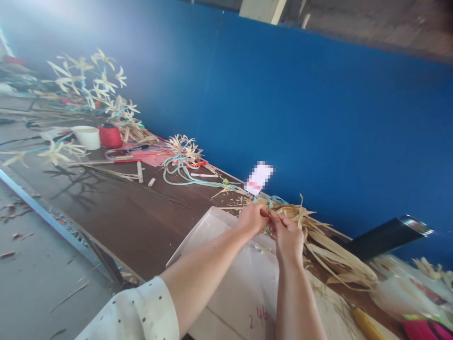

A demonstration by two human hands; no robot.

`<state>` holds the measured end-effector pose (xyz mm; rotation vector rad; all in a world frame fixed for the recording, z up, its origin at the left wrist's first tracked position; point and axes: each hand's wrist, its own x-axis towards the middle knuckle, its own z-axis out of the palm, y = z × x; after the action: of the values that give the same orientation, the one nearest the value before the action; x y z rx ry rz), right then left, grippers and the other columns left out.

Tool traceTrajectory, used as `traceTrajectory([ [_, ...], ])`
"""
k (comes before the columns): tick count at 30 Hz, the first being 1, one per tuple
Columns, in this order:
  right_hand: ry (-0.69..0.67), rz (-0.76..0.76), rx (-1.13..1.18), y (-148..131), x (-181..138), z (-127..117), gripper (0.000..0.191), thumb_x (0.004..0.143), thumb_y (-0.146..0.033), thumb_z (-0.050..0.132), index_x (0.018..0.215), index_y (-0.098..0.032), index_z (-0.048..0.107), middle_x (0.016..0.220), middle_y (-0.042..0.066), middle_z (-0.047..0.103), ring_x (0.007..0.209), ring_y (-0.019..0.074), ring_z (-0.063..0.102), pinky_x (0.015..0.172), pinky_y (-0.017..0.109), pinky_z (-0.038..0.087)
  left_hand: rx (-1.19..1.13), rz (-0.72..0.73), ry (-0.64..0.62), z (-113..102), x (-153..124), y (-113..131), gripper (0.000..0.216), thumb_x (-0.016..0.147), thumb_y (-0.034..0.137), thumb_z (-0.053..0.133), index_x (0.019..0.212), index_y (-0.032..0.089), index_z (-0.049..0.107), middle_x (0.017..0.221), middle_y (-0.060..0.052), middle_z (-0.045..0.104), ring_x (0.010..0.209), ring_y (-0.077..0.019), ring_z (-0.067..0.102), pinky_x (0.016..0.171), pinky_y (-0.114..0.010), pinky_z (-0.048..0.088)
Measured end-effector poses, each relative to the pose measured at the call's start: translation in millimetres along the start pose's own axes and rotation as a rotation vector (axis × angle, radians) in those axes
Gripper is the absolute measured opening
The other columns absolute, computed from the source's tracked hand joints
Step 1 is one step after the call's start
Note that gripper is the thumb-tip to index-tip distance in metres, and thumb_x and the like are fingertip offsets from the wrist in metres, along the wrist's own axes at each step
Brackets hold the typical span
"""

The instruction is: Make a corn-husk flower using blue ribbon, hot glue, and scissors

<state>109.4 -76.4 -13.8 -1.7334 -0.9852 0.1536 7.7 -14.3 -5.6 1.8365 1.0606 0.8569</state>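
My left hand (252, 219) and my right hand (289, 236) meet with fingertips pinched together above the far edge of a shallow white cardboard box (201, 236). Whatever is between the fingers is too small and too covered to make out. Dried husks (339, 259), straw-coloured and papery, spread just right of my right hand. A few pale scraps (262, 249) lie on the box under my wrists, and red handwriting marks the near part of its surface. Beyond my left hand, small husk shavings (231, 199) are scattered on the brown table (141, 226).
A blue wall (300, 108) runs along the table's back edge. Husk flowers (104, 82), a white cup (88, 138), a red bundle (110, 137) and pale blue cords (180, 178) stand or lie to the left. On the right are a dark cylinder (387, 238) and a plastic bag (399, 293).
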Motion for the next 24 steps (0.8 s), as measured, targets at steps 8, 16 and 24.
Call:
traceTrajectory([
  [8, -0.028, 0.009, -0.034, 2.4, 1.5, -0.2, 0.053, 0.069, -0.060, 0.059, 0.093, -0.015, 0.073, 0.069, 0.006, 0.068, 0.064, 0.0213, 0.058, 0.060, 0.028, 0.043, -0.021, -0.011, -0.049, 0.0, 1.6, -2.7, 0.014, 0.066, 0.033, 0.062, 0.072, 0.020, 0.064, 0.077, 0.000, 0.067, 0.074, -0.0153, 0.060, 0.068, -0.023, 0.044],
  [16, -0.040, 0.071, -0.034, 3.1, 3.9, -9.1, 0.052, 0.070, -0.057, 0.058, 0.098, -0.015, 0.072, 0.060, 0.001, 0.064, 0.056, 0.0173, 0.053, 0.053, 0.026, 0.040, -0.258, 0.090, -0.196, -16.3, 5.1, -1.8, 0.045, 0.061, 0.036, 0.071, 0.099, 0.014, 0.061, 0.102, -0.007, 0.064, 0.086, -0.0154, 0.059, 0.070, -0.022, 0.045],
  [24, -0.107, 0.093, -0.062, -5.1, 2.8, -12.9, 0.052, 0.064, -0.055, 0.064, 0.090, -0.011, 0.074, 0.056, 0.002, 0.061, 0.054, 0.0169, 0.051, 0.050, 0.026, 0.038, -0.345, 0.278, -0.276, -20.4, 8.2, -2.7, 0.035, 0.076, 0.040, 0.058, 0.098, 0.014, 0.069, 0.094, -0.006, 0.068, 0.086, -0.0137, 0.060, 0.077, -0.022, 0.044],
])
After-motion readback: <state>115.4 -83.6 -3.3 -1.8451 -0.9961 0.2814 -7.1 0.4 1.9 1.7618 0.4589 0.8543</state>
